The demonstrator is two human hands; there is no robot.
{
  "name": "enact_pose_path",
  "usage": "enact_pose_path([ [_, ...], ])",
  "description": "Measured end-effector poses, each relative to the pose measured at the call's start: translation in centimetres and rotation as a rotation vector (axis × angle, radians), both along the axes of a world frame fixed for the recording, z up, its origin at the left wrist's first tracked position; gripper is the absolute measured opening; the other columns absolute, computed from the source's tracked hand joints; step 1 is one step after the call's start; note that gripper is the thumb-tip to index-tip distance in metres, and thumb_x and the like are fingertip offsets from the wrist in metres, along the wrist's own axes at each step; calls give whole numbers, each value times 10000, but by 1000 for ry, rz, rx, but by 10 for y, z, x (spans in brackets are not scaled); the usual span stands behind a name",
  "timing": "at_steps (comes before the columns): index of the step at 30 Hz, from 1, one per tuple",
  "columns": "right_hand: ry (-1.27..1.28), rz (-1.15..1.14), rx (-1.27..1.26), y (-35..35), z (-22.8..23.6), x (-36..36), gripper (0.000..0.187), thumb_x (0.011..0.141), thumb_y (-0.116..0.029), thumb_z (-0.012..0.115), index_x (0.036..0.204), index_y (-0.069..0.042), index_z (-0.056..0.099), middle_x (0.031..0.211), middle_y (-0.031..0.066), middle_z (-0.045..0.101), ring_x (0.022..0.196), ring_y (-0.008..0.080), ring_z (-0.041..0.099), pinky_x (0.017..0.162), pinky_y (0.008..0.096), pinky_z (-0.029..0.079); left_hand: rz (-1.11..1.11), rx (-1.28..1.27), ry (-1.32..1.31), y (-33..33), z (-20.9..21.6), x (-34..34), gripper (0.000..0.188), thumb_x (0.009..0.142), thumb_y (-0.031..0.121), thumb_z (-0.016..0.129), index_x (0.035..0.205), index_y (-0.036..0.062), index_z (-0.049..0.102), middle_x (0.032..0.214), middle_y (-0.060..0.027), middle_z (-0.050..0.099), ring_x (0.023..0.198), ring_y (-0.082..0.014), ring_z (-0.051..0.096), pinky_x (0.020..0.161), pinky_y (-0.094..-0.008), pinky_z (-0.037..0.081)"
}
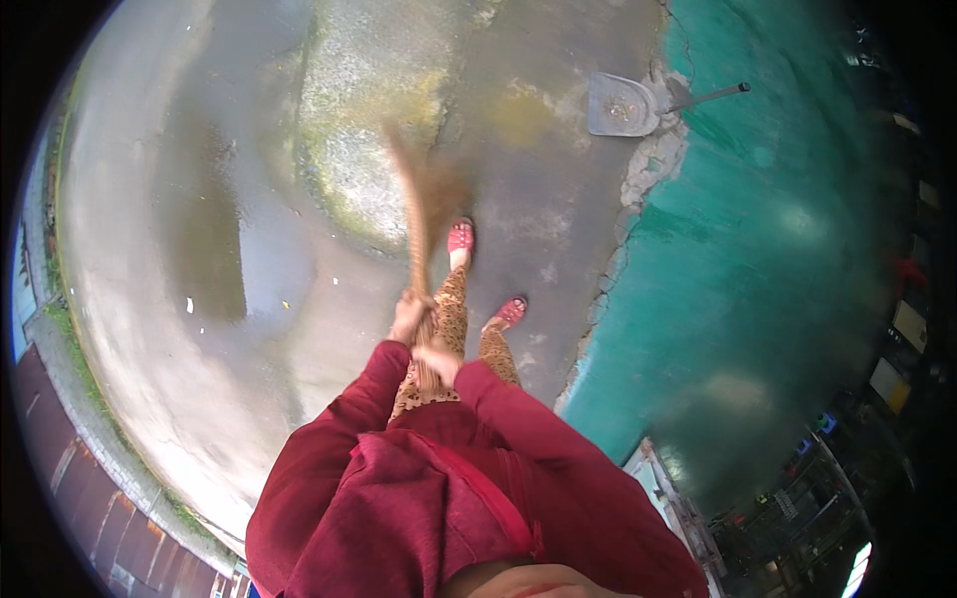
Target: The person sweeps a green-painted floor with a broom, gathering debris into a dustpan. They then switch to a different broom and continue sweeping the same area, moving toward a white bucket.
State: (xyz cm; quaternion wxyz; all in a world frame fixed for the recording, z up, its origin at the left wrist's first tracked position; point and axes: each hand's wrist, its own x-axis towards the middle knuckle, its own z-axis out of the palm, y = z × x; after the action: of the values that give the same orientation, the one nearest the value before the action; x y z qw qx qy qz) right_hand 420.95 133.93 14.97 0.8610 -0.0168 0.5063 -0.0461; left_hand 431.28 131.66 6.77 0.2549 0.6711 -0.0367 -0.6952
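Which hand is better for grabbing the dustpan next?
Probably the right hand: the dustpan lies ahead on that side, and its handle points right too. Like the left hand, it seems to grip the brown stick, so it would have to let go first.

I am gripping a blurred brown broom (pixel 416 229), my left fingers (pixel 408 315) wrapping it just ahead of my right fingers (pixel 437 359). My red sandals (pixel 461 238) are standing on grey concrete (pixel 543 244); ahead to the right, a grey dustpan (pixel 603 122) is holding debris (pixel 623 107), its handle (pixel 713 97) reaching over the green floor (pixel 738 229).
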Motion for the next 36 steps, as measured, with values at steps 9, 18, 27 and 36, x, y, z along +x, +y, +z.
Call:
enact_pose_path([
  [9, -222, -199, -9, -88, 56, -20, 88, 716, -64, 506, 702, -22, 431, 534, 37, 415, 402, 124, 436, 323, 272, 366, -43, -438, -649, -77, 6, -7, 642, 671, -25, 526, 1177, 56, 139, 754, -147, 487, 498, -186, 514, 384, -311, 442],
  [18, 191, -557, 70, -168, 24, -8, 96, 774, -157, 505, 748, -65, 493, 585, 10, 478, 480, 135, 471, 466, 272, 437, -297, -177, 375, -196, 5, -71, 502, 633, 37, 623, 1099, -24, 443, 662, -74, 541, 468, -149, 530, 404, -277, 463],
  [27, -263, 44, 6, -327, -22, -49, 106, 696, -114, 545, 698, -36, 472, 512, 30, 455, 414, 121, 471, 361, 269, 414, 384, -357, -414, -321, 10, -34, 501, 674, -6, 489, 1131, 54, 292, 579, -73, 454, 411, -163, 464, 354, -305, 418],
  [36, 23, -437, -118, -413, 79, -97, 71, 693, -59, 506, 687, -31, 441, 493, 50, 427, 381, 139, 441, 326, 278, 368, -107, -535, 20, -460, 105, -126, 778, 660, -51, 504, 1322, 78, 116, 640, -74, 504, 423, -133, 472, 350, -237, 404],
])
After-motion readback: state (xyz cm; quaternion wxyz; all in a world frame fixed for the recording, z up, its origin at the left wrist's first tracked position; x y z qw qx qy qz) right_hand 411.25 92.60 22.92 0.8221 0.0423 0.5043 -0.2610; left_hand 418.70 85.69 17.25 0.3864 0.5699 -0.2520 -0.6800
